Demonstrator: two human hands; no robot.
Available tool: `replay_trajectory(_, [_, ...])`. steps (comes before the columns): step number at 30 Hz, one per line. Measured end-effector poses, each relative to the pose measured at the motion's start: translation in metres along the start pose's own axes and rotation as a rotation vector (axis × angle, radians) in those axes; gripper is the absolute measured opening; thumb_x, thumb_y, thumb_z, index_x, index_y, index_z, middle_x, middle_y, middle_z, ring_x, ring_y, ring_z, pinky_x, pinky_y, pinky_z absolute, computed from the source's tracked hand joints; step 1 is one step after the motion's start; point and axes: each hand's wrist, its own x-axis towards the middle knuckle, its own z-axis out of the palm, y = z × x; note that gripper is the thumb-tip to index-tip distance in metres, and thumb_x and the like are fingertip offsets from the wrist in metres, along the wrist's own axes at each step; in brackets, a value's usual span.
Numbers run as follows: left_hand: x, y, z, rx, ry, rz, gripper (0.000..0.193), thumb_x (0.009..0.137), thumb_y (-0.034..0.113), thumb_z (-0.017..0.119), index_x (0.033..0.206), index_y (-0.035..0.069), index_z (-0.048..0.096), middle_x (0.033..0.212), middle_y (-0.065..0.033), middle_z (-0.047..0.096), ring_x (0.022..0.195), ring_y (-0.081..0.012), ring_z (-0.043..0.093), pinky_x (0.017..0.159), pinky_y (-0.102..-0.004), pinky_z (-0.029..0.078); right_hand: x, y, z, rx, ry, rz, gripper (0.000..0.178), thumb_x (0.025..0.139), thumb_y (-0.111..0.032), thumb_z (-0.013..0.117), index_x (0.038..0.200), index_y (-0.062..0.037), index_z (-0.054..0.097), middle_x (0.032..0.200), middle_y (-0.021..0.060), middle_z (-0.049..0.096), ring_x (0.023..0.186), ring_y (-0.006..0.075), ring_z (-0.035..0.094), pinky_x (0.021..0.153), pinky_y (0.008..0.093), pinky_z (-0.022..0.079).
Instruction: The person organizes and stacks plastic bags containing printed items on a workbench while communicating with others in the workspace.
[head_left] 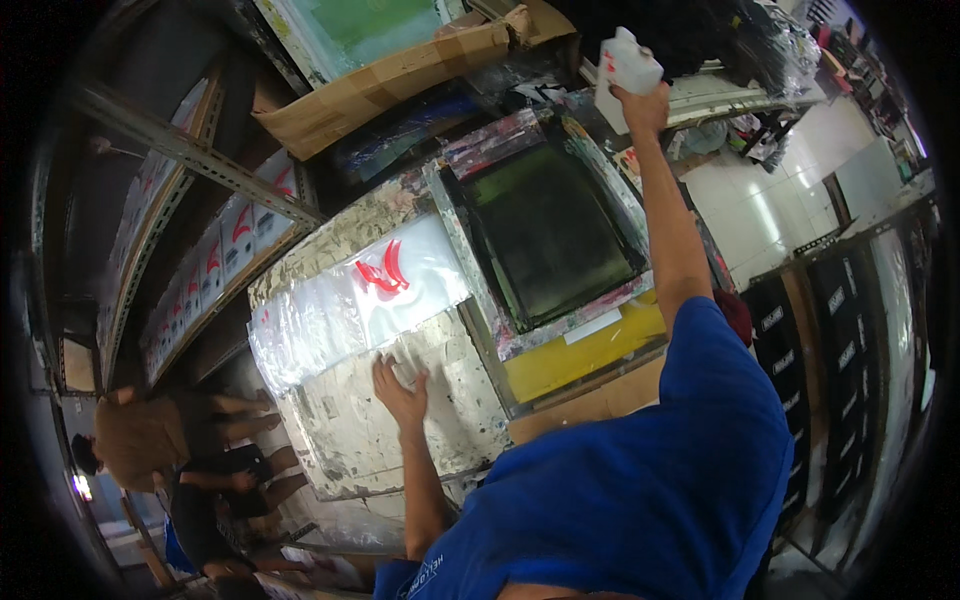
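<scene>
My right hand [645,108], arm stretched out to the far right, is closed around a white plastic jug [628,62] with red marks on it. My left hand [402,390] has its fingers spread just over the worn, pale work board [400,435]; whether it touches the board I cannot tell. Just beyond that hand lie clear plastic bags [330,315] in an overlapping row, the rightmost showing a red print [383,270]. To their right rests a printing screen [555,225] with a dark mesh and a paint-stained frame. A yellow sheet [590,358] shows at the screen's near edge.
A metal rack [190,160] on the left holds printed bags. Cardboard [390,85] and a green screen [365,35] stand at the back. Two people [150,435] are at the lower left. Dark boxes [840,350] line the right side. Plastic-wrapped stuff [775,60] sits far right.
</scene>
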Motion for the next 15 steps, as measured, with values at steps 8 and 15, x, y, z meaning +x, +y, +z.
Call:
replay_trajectory(8, [-0.163, 0.049, 0.006, 0.093, -0.169, -0.321, 0.091, 0.073, 0.049, 0.072, 0.141, 0.001, 0.034, 0.147, -0.0288, 0.027, 0.137, -0.0459, 0.022, 0.110, -0.0552, 0.016, -0.006, 0.049, 0.070, -0.079, 0.009, 0.139, 0.082, 0.057, -0.048, 0.084, 0.115, -0.0015, 0.050, 0.105, 0.0205, 0.063, 0.100, 0.0419, 0.060, 0.087, 0.0499, 0.047])
replay_trajectory(15, [-0.177, 0.055, -0.001, 0.108, -0.271, -0.514, 0.100, 0.077, 0.068, 0.055, 0.149, 0.007, 0.021, 0.156, -0.0202, 0.008, 0.143, -0.0420, 0.006, 0.113, -0.0532, 0.006, -0.029, 0.059, 0.111, -0.724, 0.161, -0.846, 0.051, 0.090, -0.032, 0.053, 0.137, -0.0149, 0.046, 0.138, 0.0096, 0.048, 0.118, 0.0286, 0.052, 0.092, 0.0467, 0.044])
